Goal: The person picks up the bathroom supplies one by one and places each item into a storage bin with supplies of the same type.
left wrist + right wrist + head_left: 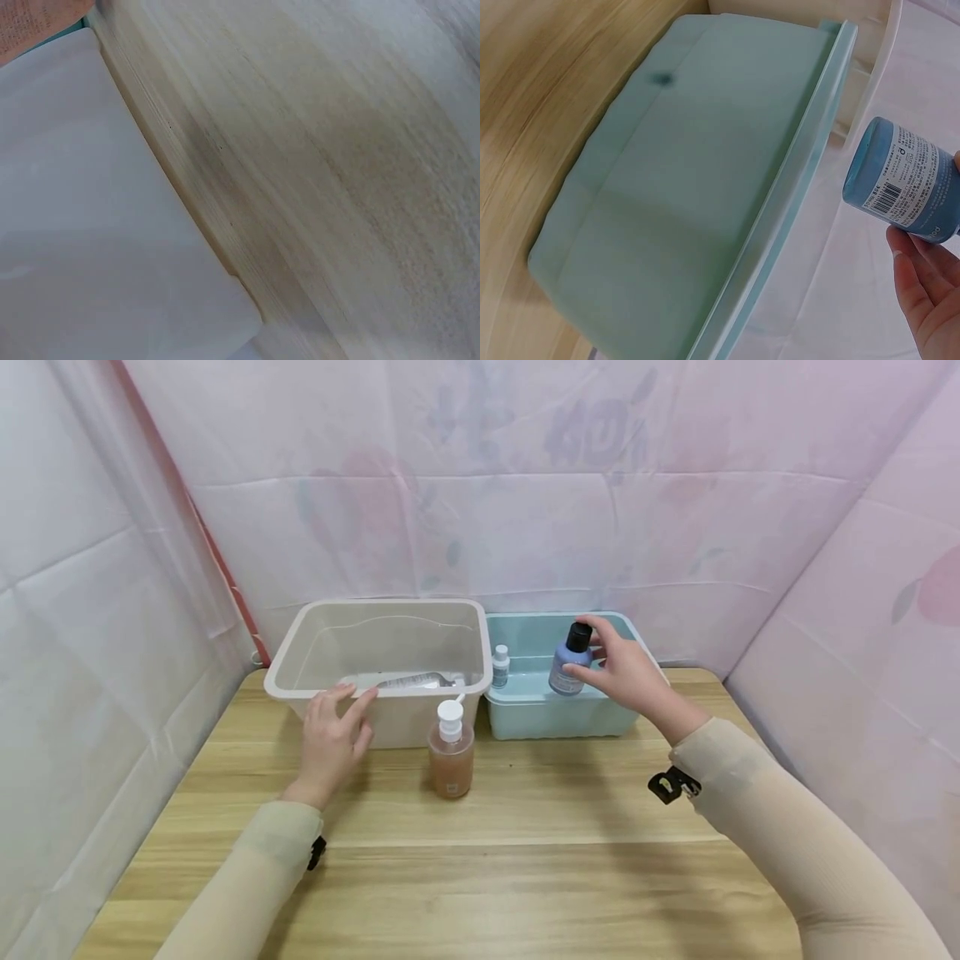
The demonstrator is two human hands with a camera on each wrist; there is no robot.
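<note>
A blue bottle [570,662] is pinched by the right hand [626,675] above the teal bin [525,710], while the left hand [333,739], fingers relaxed, is rested on the white bin [315,631].

Soft, even light fills my head view; my hands cast only faint shadows on the table [525,860]. Edges bend slightly. Both wrist views are smeared with blur, the left one worst, and nothing glares.
</note>
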